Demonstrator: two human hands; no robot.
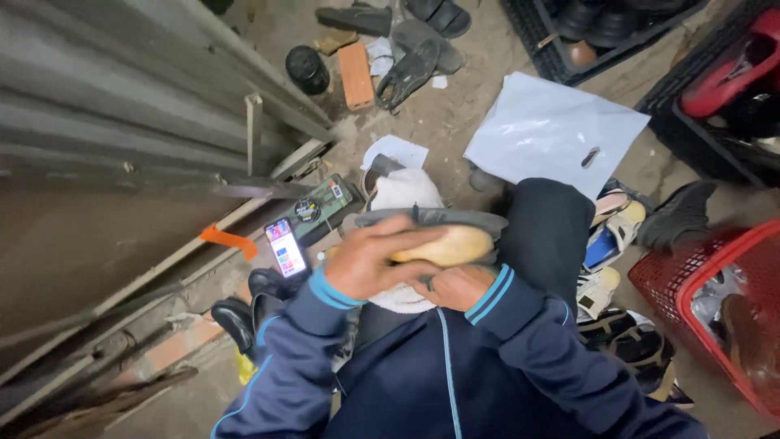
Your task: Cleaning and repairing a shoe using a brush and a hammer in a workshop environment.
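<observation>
A grey shoe with a tan sole lies sole-up across my lap, over a white cloth. My left hand grips the shoe from above near its middle, fingers wrapped over the tan sole. My right hand is tucked under the shoe's near side, fingers curled against it. Both arms wear dark blue sleeves with light blue cuffs.
A lit phone lies on the ground at left beside black shoes. A corrugated metal wall fills the left. A white plastic bag, a red basket, black crates, a brick and scattered footwear surround me.
</observation>
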